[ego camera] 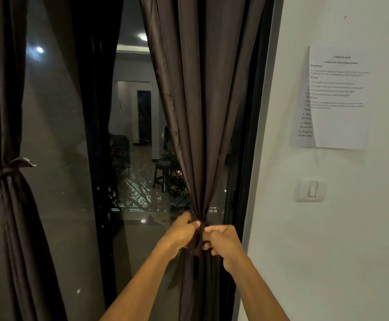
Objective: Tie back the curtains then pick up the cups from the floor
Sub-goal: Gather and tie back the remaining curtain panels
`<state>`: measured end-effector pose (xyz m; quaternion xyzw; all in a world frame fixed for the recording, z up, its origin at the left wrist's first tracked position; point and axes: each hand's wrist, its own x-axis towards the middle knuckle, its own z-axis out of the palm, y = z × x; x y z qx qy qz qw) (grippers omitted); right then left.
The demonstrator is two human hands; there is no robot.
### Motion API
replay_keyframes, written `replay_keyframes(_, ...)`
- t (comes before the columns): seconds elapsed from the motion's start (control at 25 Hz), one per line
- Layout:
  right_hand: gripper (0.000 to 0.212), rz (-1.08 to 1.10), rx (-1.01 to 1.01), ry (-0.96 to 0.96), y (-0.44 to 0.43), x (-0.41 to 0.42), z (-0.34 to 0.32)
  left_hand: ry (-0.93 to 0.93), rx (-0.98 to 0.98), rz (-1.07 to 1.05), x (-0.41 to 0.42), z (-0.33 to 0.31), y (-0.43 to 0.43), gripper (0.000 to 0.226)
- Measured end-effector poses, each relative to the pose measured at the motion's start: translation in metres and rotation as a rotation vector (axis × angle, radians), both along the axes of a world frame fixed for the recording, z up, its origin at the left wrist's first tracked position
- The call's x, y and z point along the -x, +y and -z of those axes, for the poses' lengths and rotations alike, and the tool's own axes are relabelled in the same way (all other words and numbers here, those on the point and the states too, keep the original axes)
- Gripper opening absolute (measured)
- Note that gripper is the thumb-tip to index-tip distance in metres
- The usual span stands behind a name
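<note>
A dark brown right curtain (200, 100) hangs in front of the glass door and is gathered into a narrow bunch low down. My left hand (181, 230) and my right hand (221, 242) both pinch the dark tie-back strip (199, 237) wrapped round that bunch, one on each side. A loose end of the strip hangs below my hands. The left curtain (5, 89) at the far left is bound at its waist by a knotted tie-back (8, 169). No cups are in view.
The glass door (128, 135) reflects a lit room. A white wall (327, 228) stands to the right, carrying two taped paper sheets (337, 100) and a light switch (311, 188). The dark door frame (253, 135) runs beside the right curtain.
</note>
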<state>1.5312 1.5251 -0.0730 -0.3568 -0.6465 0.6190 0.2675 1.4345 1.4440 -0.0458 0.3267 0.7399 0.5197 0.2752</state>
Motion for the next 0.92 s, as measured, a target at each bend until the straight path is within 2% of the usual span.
replay_keyframes(0.08, 0.016, 0.009, 0.062, 0.017, -0.003, -0.002, -0.003, -0.010, 0.040, 0.034, -0.007, 0.003, 0.003, 0.019)
replay_keyframes(0.24, 0.017, -0.023, 0.014, 0.013, -0.007, -0.012, -0.007, 0.074, 0.066, 0.003, -0.010, 0.006, 0.008, 0.028)
replay_keyframes(0.4, 0.024, -0.110, 0.009, -0.118, -0.010, -0.025, -0.022, 0.132, 0.093, 0.052, -0.003, 0.008, 0.010, 0.028)
replay_keyframes(0.52, 0.019, -0.234, 0.005, -0.081, -0.008, -0.037, -0.030, 0.188, 0.089, 0.061, 0.002, 0.009, 0.011, 0.032)
replay_keyframes(0.64, 0.019, -0.231, -0.218, -0.104, -0.004, -0.036, -0.023, 0.156, 0.071, 0.063, 0.001, 0.005, 0.010, 0.025)
replay_keyframes(0.76, 0.027, -0.167, -0.553, -0.205, -0.001, -0.023, -0.006, 0.038, 0.043, 0.039, 0.002, 0.001, 0.008, 0.020)
replay_keyframes(0.84, 0.024, -0.116, -0.797, -0.264, 0.000, -0.016, 0.004, -0.068, 0.031, 0.051, 0.005, -0.002, 0.004, 0.020)
replay_keyframes(0.92, 0.020, -0.034, -0.969, -0.238, -0.003, -0.012, 0.009, -0.156, 0.017, 0.090, 0.008, -0.004, 0.000, 0.023)
